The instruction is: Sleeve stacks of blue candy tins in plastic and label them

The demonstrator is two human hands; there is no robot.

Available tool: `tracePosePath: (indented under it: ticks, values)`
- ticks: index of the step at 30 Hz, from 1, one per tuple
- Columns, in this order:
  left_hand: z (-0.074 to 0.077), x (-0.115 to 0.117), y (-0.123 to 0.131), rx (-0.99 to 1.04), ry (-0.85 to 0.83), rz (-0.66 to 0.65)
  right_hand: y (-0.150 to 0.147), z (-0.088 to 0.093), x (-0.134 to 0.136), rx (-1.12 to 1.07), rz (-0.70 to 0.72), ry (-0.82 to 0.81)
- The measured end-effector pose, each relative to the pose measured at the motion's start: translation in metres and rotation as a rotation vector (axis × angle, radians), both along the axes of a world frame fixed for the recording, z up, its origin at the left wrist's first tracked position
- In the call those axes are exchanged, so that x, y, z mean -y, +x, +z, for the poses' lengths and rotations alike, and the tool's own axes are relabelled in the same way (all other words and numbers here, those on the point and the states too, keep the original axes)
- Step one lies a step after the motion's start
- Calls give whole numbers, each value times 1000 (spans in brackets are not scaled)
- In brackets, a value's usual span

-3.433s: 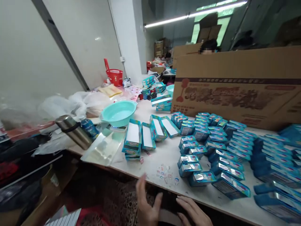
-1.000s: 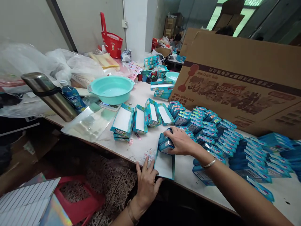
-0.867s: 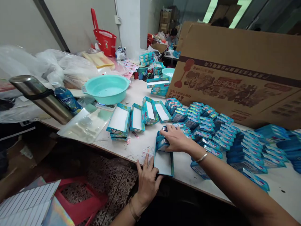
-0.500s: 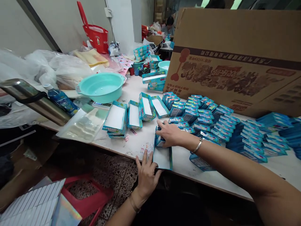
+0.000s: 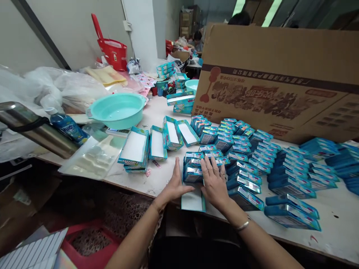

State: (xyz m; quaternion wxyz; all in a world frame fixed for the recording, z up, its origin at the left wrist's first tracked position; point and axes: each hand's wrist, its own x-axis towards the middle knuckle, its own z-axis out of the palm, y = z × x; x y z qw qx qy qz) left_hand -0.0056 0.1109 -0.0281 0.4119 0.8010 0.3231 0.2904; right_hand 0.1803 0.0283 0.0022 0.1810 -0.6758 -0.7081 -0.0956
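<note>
An open blue display box (image 5: 193, 203) with a white inside lies at the table's front edge. Small blue packs (image 5: 194, 174) stand in its far part, and its near part shows bare white. At its left side is my left hand (image 5: 174, 186), fingers stretched up and thumb spread over the near part. My right hand (image 5: 215, 183) is flat with fingers extended along the box's right side, close to the packs; whether it touches them I cannot tell. Rows of similar packs (image 5: 244, 183) stand to the right of my right hand.
Open white-lined boxes (image 5: 158, 142) stand left of centre, before a turquoise basin (image 5: 116, 110). A large brown carton (image 5: 275, 86) rises behind the packs. A steel flask (image 5: 39, 129) and a blue bottle (image 5: 67, 125) are at left. A red stool (image 5: 92, 239) is below.
My right hand has moved from above the packs to the box's right side. My left hand has risen along the left side. More packs show in the box, and the view has shifted slightly.
</note>
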Motion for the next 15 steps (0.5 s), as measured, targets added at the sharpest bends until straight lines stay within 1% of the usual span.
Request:
tracePosePath:
  ticks: [2, 3, 5, 7, 9, 11, 15]
  values:
    - [-5, -21, 6, -11, -17, -120, -2, -3, -11, -18, 29, -29]
    - [-8, -27, 8, -5, -4, -141, -2, 0, -17, -28, 67, -48]
    - [-14, -30, 9, 20, 38, -122, 1, 11, -25, -39, 171, -93]
    - [-18, -27, 9, 35, 68, -77, 4, 25, -27, -39, 234, -146]
    - [-21, -23, 10, 30, 77, -37, 2, 36, -28, -27, 229, -209]
    - [-24, -21, 11, 13, 72, -16, -4, 39, -28, -8, 179, -239]
    - [-29, -25, 14, -24, 71, -22, -21, 27, -33, 4, 118, -156]
